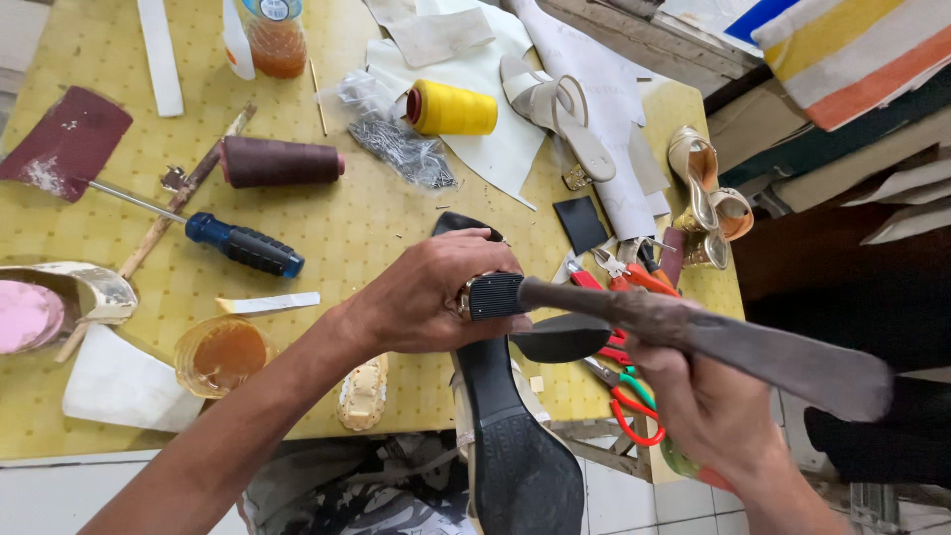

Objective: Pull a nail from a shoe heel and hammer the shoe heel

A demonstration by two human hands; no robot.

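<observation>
Black-soled shoe [515, 436] lies upside down near the front edge of the yellow table [357, 228], its sole facing up and its toe hanging out past the edge; the left hand [436, 292] is curled tight around the heel end; the right hand [703, 406] is closed around a long, dark, rusty metal tool [693, 337], and the ribbed black heel tip [495, 295] sits right at the end of that tool, next to the left hand's fingers.

A small clear cup [220, 355] near the front edge holds orange-brown liquid; a clear bottle [273, 35] at the far edge holds orange-brown stuff too; a worn bowl [89, 287] at the left edge has something pink inside.

A blue-handled screwdriver [233, 243], a brown thread spool [277, 161] and a yellow thread spool [451, 107] lie well apart, with bare yellow table between them; red and green pliers [624, 386] crowd the right side; pale sandals [708, 193] sit by the right edge.
</observation>
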